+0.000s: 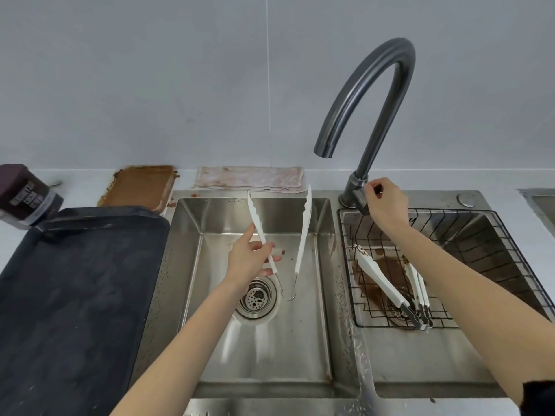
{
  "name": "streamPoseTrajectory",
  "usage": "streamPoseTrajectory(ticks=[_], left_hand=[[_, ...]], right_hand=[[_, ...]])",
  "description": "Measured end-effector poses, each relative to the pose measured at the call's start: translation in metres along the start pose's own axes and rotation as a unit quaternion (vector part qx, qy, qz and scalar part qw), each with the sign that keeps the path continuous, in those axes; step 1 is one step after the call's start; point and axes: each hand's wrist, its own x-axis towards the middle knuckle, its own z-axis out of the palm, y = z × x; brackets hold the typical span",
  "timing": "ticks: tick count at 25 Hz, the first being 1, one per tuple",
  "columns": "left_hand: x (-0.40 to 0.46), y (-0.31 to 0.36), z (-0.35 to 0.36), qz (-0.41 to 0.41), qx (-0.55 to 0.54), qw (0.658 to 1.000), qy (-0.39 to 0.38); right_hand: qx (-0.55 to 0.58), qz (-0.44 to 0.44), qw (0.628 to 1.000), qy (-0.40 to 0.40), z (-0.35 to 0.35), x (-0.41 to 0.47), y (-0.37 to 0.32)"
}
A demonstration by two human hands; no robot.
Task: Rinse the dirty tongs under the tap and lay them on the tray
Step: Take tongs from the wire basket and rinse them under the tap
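My left hand (247, 259) holds white tongs (303, 235) by their left arm over the left sink basin (270, 349); the tongs are spread wide, tips pointing away, hinge toward me. My right hand (386, 202) rests on the tap handle (360, 199) at the base of the dark curved tap (387, 70). No water is visible at the spout. More white tongs (378, 274), smeared brown, lie in the wire basket (480, 232) in the right basin. The dark tray (75, 295) lies on the counter left of the sink.
A brown-stained board (139, 186) and a stained cloth (249, 178) lie behind the left basin. A dark jar (25, 195) stands at the far left. The left basin's drain strainer (256, 298) sits just below my left hand.
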Motion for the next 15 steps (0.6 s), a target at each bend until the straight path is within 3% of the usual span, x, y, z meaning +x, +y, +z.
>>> streamPoseTrajectory(ticks=[15], left_hand=[[-0.011, 0.000, 0.001, -0.006, 0.003, 1.000, -0.002]], right_hand=[[0.014, 0.009, 1.000, -0.011, -0.001, -0.009, 0.009]])
